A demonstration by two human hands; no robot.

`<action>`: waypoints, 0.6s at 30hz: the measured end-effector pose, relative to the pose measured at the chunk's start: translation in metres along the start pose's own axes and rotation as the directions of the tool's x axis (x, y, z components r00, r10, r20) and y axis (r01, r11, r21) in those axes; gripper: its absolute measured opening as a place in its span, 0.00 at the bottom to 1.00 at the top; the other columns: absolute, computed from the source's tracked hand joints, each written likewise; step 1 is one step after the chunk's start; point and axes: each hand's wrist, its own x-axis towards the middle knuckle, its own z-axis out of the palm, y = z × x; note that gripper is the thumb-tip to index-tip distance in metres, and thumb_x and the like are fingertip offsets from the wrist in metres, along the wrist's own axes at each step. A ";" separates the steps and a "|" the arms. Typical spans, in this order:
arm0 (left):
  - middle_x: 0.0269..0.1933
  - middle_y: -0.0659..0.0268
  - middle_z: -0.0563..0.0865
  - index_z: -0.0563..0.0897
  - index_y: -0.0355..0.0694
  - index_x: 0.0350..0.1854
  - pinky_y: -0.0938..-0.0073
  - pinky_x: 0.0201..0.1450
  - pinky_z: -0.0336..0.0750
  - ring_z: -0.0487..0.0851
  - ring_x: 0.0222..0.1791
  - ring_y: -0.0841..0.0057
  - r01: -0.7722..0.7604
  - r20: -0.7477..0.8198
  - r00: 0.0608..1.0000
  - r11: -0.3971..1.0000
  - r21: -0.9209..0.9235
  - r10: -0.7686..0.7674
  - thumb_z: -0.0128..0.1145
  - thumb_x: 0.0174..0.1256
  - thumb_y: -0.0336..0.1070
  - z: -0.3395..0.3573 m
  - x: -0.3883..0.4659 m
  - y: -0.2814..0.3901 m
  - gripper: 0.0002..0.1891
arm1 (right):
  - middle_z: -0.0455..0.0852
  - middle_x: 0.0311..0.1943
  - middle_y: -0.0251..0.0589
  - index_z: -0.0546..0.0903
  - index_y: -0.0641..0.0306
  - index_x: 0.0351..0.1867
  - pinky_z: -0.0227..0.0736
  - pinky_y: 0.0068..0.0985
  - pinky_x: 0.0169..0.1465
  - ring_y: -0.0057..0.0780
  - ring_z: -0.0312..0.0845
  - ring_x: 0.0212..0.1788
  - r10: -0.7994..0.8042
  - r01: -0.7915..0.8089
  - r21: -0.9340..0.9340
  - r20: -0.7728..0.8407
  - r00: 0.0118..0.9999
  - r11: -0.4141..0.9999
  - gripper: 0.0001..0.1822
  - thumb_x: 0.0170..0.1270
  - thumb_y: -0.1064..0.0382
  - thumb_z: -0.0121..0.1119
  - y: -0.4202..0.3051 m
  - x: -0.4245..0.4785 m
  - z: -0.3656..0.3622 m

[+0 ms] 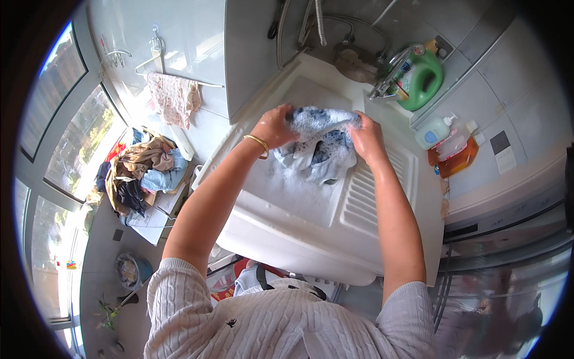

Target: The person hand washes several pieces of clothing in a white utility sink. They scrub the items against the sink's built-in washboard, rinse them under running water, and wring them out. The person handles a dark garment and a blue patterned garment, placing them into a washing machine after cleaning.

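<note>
A wet blue-and-white garment [320, 141], coated in soap suds, is stretched between my two hands over the laundry sink [296, 249]. My left hand [279, 125], with a gold-coloured bangle at the wrist, grips its left end. At the other end, my right hand [367, 137] has hold of the cloth. The lower folds hang down to the foamy water [287, 193] in the basin. Just right of the garment is the sink's ribbed washboard [370, 193], partly behind my right forearm.
A green detergent jug [421, 80] stands beside the metal faucet [383, 92]. Along the right edge are a pump bottle [432, 133] and an amber bottle [459, 159]. Piled clothes [148, 170] lie at left, below a patterned cloth [175, 98] on a hanger. A bin [133, 271] sits lower left.
</note>
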 end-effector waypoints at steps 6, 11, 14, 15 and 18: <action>0.53 0.54 0.85 0.77 0.39 0.59 0.66 0.60 0.74 0.82 0.56 0.58 0.014 -0.250 0.968 0.996 -0.093 -0.037 0.70 0.47 0.34 -0.030 0.012 0.084 0.31 | 0.85 0.43 0.55 0.79 0.61 0.52 0.75 0.39 0.50 0.54 0.81 0.47 -0.172 0.180 0.021 -0.196 0.965 0.983 0.18 0.59 0.65 0.60 0.012 0.018 -0.034; 0.54 0.55 0.83 0.78 0.42 0.61 0.71 0.57 0.75 0.82 0.54 0.65 0.202 -0.144 0.951 0.900 -0.385 -0.275 0.68 0.51 0.33 -0.018 0.008 0.127 0.30 | 0.73 0.56 0.56 0.70 0.60 0.62 0.72 0.42 0.55 0.55 0.75 0.52 -0.156 0.212 0.200 -0.265 0.952 0.957 0.30 0.55 0.71 0.61 0.042 -0.005 0.002; 0.52 0.54 0.83 0.76 0.37 0.61 0.65 0.52 0.79 0.83 0.52 0.63 0.282 -0.058 0.901 0.679 -0.678 -0.431 0.67 0.53 0.36 -0.008 0.004 0.125 0.30 | 0.65 0.62 0.59 0.61 0.60 0.70 0.60 0.43 0.67 0.57 0.63 0.65 -0.079 0.150 0.176 -0.356 0.931 0.973 0.45 0.49 0.62 0.71 0.043 -0.038 0.045; 0.52 0.55 0.83 0.76 0.37 0.61 0.64 0.51 0.80 0.83 0.52 0.63 0.312 0.009 0.878 0.559 -0.768 -0.478 0.67 0.53 0.37 -0.005 0.004 0.124 0.30 | 0.63 0.63 0.61 0.59 0.60 0.71 0.59 0.42 0.68 0.57 0.62 0.66 0.021 0.080 0.267 -0.357 0.934 0.960 0.49 0.47 0.59 0.74 0.044 -0.047 0.064; 0.49 0.54 0.85 0.77 0.34 0.58 0.60 0.50 0.82 0.84 0.51 0.61 0.334 0.154 0.878 0.349 -0.876 -0.453 0.59 0.62 0.39 0.002 0.008 0.115 0.23 | 0.60 0.65 0.62 0.55 0.59 0.73 0.61 0.41 0.68 0.54 0.63 0.66 0.142 -0.008 0.363 -0.347 0.927 0.932 0.56 0.43 0.55 0.78 0.052 -0.060 0.110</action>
